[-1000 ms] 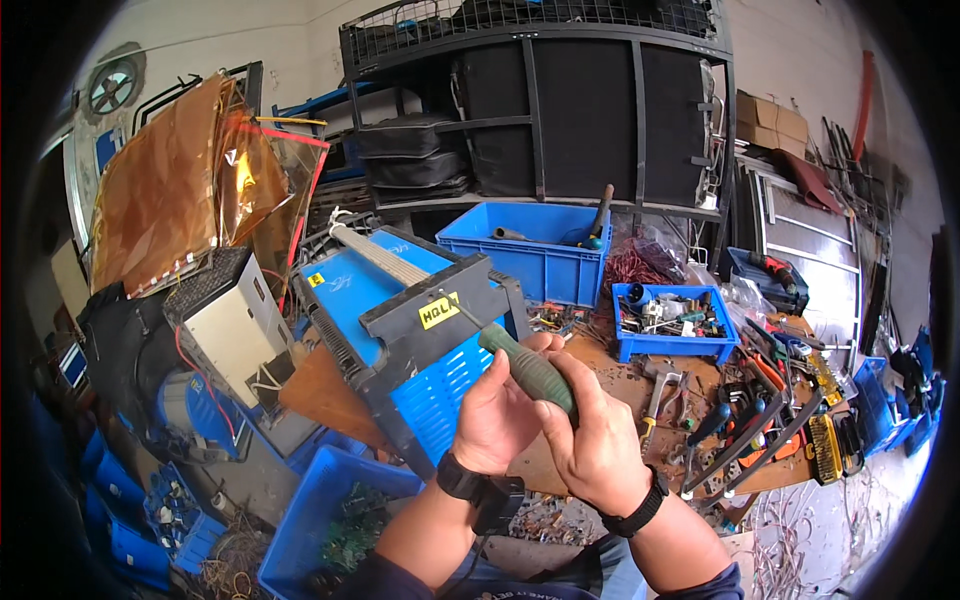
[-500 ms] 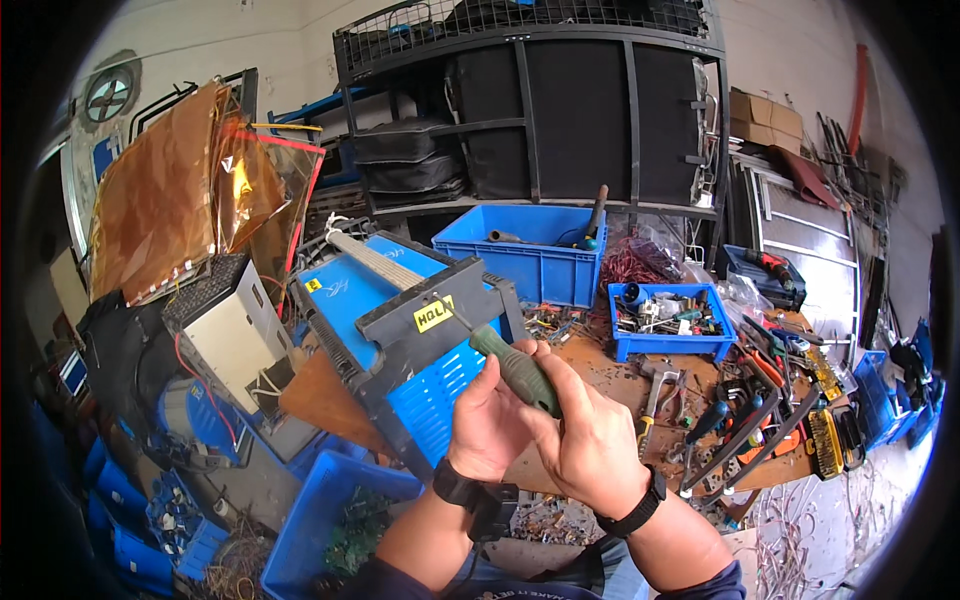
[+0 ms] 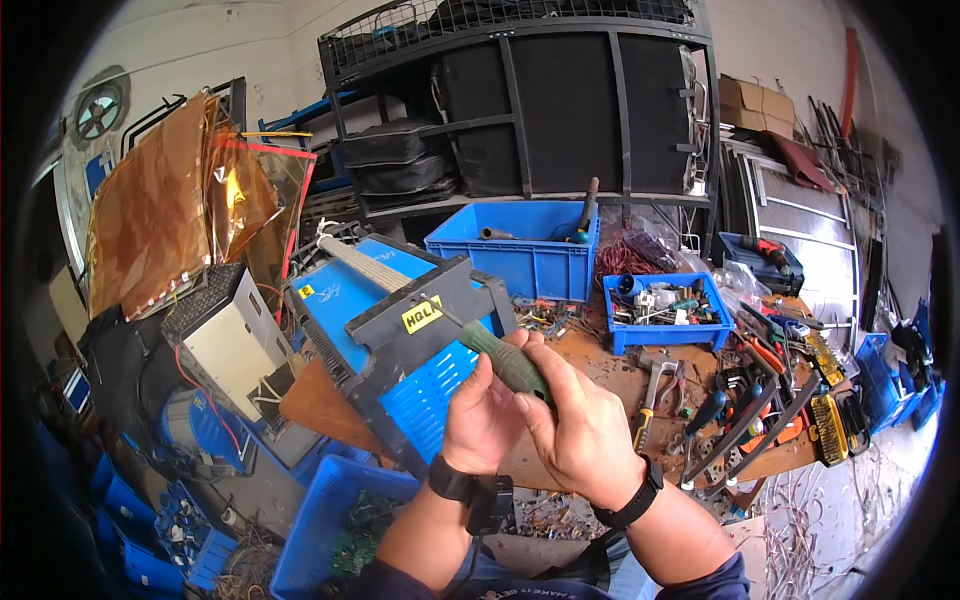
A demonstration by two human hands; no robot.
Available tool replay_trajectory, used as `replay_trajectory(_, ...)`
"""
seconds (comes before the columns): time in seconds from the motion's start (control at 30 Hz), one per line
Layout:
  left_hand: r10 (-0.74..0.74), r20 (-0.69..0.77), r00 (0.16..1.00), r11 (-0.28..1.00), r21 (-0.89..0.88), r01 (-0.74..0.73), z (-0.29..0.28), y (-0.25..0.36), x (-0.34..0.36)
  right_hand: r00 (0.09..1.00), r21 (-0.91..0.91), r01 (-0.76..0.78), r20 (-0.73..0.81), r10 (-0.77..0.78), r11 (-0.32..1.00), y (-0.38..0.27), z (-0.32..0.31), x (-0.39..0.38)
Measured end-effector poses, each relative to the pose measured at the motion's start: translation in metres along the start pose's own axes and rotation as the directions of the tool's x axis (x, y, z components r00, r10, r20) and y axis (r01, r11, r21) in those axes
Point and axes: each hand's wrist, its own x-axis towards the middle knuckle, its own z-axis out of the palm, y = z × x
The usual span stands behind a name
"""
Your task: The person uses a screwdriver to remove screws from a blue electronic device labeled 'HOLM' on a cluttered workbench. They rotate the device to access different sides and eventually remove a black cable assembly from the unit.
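A screwdriver with a thick green handle slants up and left, its shaft meeting the black end frame of a blue, slatted box-shaped machine beside a yellow label. My right hand is closed round the rear of the handle, thumb on one side and forefinger along the other. Close against the handle's left side is my left hand, thumb raised along it and its other fingers mostly hidden. The machine stands tilted on the table, with a pale strap-like handle across its top. What the shaft's tip touches is too small to tell.
Behind the machine stands a large blue crate; a small blue tray of parts sits right of it. Pliers, cutters and a hammer litter the wooden table's right side. A blue bin with green pieces is below left.
The whole view has shifted slightly, so things appear a little further left. Both hands stay at the screwdriver, whose shaft still meets the machine's frame.
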Motion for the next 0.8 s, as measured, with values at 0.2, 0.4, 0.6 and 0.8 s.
replay_trajectory(0.2,0.009,0.049,0.999,1.0,0.014,-0.009,-0.003,0.008,-0.008,0.95,-0.2,0.308,0.122,-0.288,0.93,-0.003,-0.006,0.004)
replay_trajectory(0.4,-0.053,-0.043,0.998,0.998,0.024,0.054,-0.002,0.011,-0.008,0.993,-0.069,-0.001,0.118,0.009,0.998,-0.012,-0.01,0.002)
replay_trajectory(0.6,0.009,0.042,0.999,0.999,0.044,-0.011,0.009,0.007,0.001,0.985,-0.208,0.171,0.075,-0.158,0.963,0.003,-0.001,0.003)
replay_trajectory(0.8,-0.057,0.1,0.993,0.991,0.125,0.045,0.011,0.01,-0.006,0.995,-0.127,0.097,0.005,-0.097,0.987,0.003,-0.002,-0.009)
